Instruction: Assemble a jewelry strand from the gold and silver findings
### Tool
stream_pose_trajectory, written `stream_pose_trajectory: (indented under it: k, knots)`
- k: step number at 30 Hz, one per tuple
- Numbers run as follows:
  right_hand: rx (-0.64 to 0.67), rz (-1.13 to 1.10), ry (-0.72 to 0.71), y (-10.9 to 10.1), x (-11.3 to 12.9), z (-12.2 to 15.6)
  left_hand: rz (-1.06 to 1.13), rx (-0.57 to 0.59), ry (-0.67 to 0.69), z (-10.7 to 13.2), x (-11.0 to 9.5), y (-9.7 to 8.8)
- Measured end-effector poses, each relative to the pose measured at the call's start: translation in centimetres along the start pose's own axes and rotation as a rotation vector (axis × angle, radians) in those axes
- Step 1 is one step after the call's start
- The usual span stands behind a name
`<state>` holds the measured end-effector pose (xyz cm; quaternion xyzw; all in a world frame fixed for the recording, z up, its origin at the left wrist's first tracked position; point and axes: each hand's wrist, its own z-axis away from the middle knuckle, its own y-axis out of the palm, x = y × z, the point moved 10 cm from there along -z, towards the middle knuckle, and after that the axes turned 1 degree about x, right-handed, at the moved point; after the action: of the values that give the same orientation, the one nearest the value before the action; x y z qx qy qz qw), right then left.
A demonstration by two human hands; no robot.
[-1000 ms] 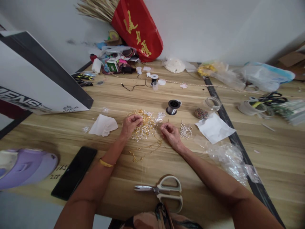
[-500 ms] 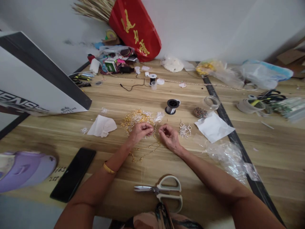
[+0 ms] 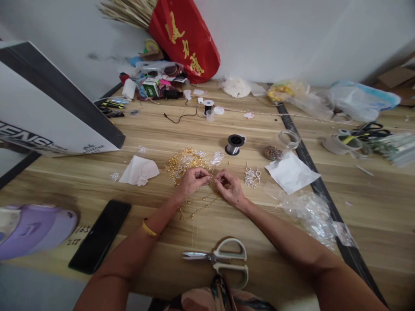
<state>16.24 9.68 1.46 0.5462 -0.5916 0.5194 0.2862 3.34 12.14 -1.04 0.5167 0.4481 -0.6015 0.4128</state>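
Observation:
My left hand [image 3: 191, 181] and my right hand [image 3: 228, 186] meet at the middle of the wooden table [image 3: 181, 134], fingers pinched together over a small gold piece too tiny to name. Just behind them lies a heap of gold and silver jewellery bits [image 3: 186, 160]. A thin gold chain [image 3: 197, 208] trails toward me from under the hands. A small cluster of silver clasps [image 3: 252, 176] sits right of my right hand. My left wrist wears a yellow band.
White-handled scissors [image 3: 223, 261] lie near the front edge, a black phone [image 3: 100, 235] at front left. A crumpled tissue [image 3: 139, 170], thread spool [image 3: 234, 144], bead dish [image 3: 272, 152], white paper [image 3: 291, 173], clear plastic bags [image 3: 311, 214] and a large box [image 3: 48, 108] surround the hands.
My left hand has left the gold heap and come right and toward me. Both hands have drawn together until their fingertips almost touch.

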Motion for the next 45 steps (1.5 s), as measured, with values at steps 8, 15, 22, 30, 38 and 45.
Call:
stream_pose_trajectory:
  k: [8, 15, 22, 30, 38, 45]
  knots:
    - [0.02, 0.029, 0.004, 0.2, -0.2, 0.0, -0.135, -0.045, 0.069, 0.3, -1.4, -0.2]
    - [0.022, 0.048, -0.001, 0.3, 0.0, -0.1, -0.242, -0.068, 0.118, 0.6, -2.3, -0.2]
    - [0.022, 0.039, -0.001, 0.3, -0.1, -0.1, -0.323, -0.083, 0.154, 0.6, -2.5, -0.1]
    - [0.007, 0.062, -0.009, 0.2, 0.0, -0.1, -0.33, -0.073, 0.189, 0.8, -2.9, 0.2]
    - [0.0, 0.049, 0.007, 0.1, -0.2, -0.1, -0.318, -0.06, 0.182, 0.8, -2.7, 0.6]
    - [-0.016, 0.032, 0.005, 0.0, -0.3, -0.1, -0.298, -0.054, 0.172, 0.8, -2.7, 0.5]
